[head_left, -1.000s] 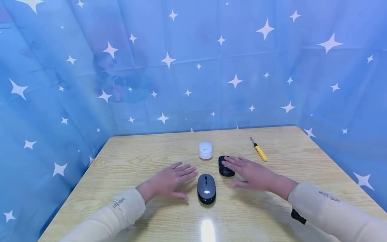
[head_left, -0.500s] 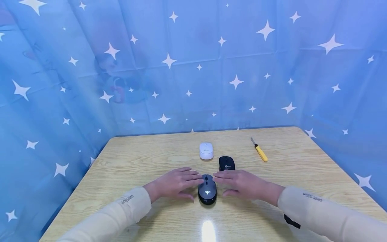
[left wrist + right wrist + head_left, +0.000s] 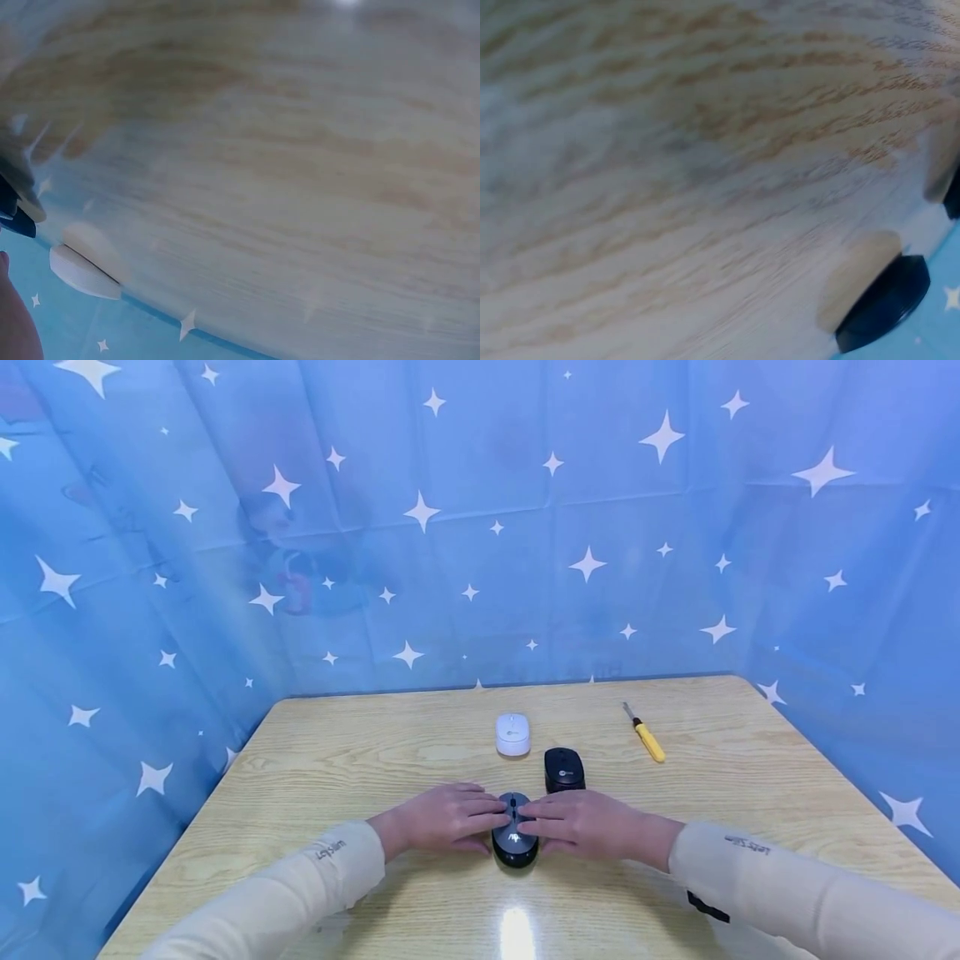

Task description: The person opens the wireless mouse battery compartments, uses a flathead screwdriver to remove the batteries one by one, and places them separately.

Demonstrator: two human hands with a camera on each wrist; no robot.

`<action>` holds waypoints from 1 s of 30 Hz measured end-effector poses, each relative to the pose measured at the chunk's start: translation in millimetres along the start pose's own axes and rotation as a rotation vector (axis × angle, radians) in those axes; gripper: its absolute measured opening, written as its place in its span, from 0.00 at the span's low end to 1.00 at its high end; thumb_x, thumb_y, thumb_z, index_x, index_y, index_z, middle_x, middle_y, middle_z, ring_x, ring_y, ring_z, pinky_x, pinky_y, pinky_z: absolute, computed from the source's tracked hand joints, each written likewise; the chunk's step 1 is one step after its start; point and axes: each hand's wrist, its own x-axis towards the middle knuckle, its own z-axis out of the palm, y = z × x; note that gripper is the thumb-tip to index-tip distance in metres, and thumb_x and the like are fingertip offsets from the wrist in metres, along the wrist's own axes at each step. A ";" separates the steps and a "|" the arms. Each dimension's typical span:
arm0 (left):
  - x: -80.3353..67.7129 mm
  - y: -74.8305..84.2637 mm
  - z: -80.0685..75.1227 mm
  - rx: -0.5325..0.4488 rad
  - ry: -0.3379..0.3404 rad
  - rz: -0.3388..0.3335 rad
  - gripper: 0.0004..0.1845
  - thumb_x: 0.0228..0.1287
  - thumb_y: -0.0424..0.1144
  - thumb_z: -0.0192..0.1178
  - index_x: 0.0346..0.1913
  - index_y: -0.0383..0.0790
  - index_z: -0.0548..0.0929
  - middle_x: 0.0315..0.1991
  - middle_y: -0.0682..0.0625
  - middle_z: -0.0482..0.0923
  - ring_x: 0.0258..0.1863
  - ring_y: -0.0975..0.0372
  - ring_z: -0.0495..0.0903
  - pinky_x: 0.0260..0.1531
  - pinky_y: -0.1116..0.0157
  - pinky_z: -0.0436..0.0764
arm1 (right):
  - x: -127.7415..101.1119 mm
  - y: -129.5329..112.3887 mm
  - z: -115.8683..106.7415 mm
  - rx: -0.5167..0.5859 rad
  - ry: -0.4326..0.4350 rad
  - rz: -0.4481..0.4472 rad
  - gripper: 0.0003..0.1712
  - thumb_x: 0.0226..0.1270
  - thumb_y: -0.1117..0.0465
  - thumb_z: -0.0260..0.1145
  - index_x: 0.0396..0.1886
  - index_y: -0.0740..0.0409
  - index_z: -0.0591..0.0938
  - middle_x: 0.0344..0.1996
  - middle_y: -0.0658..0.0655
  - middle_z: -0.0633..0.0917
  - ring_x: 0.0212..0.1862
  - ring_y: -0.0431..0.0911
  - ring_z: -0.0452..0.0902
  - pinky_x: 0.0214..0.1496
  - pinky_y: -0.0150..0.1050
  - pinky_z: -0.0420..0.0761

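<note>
A dark grey mouse (image 3: pixel 514 842) lies on the wooden table (image 3: pixel 375 752) near its front middle. My left hand (image 3: pixel 448 817) reaches it from the left and my right hand (image 3: pixel 588 822) from the right. Both lay their fingers over the mouse's top, fingertips nearly meeting at the scroll wheel, with the thumbs tucked against its near sides. Most of the mouse is hidden under the fingers. The wrist views are blurred and show mainly tabletop.
A black mouse (image 3: pixel 564 768) (image 3: pixel 881 304) sits just behind my right hand. A white mouse (image 3: pixel 512 733) (image 3: pixel 79 268) lies further back. A yellow-handled screwdriver (image 3: pixel 645 737) rests at the back right. Blue star-patterned curtains (image 3: pixel 480 527) enclose the table.
Both hands have closed in from either side onto the dark grey mouse. The right hand left the black mouse and came nearer and leftward.
</note>
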 end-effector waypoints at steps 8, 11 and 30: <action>1.8 0.6 5.6 -0.018 0.055 0.008 0.26 0.63 0.50 0.66 0.58 0.38 0.78 0.54 0.46 0.80 0.53 0.60 0.79 0.60 0.66 0.73 | 0.0 0.8 5.3 0.000 -0.006 -0.039 0.24 0.64 0.53 0.69 0.58 0.55 0.80 0.56 0.56 0.81 0.54 0.44 0.79 0.56 0.37 0.79; 2.9 -0.3 7.1 0.007 0.072 0.028 0.24 0.64 0.49 0.65 0.57 0.38 0.77 0.53 0.46 0.80 0.52 0.60 0.80 0.59 0.66 0.74 | 0.5 1.5 7.7 0.009 0.014 -0.044 0.23 0.64 0.55 0.69 0.57 0.55 0.80 0.55 0.56 0.81 0.53 0.44 0.79 0.55 0.36 0.79; 6.2 -1.8 10.6 0.164 0.143 0.080 0.20 0.67 0.50 0.61 0.52 0.39 0.79 0.47 0.50 0.83 0.47 0.65 0.81 0.52 0.68 0.79 | 5.0 3.7 13.3 -0.167 0.047 -0.182 0.24 0.81 0.68 0.35 0.57 0.61 0.78 0.52 0.56 0.82 0.54 0.43 0.78 0.55 0.35 0.79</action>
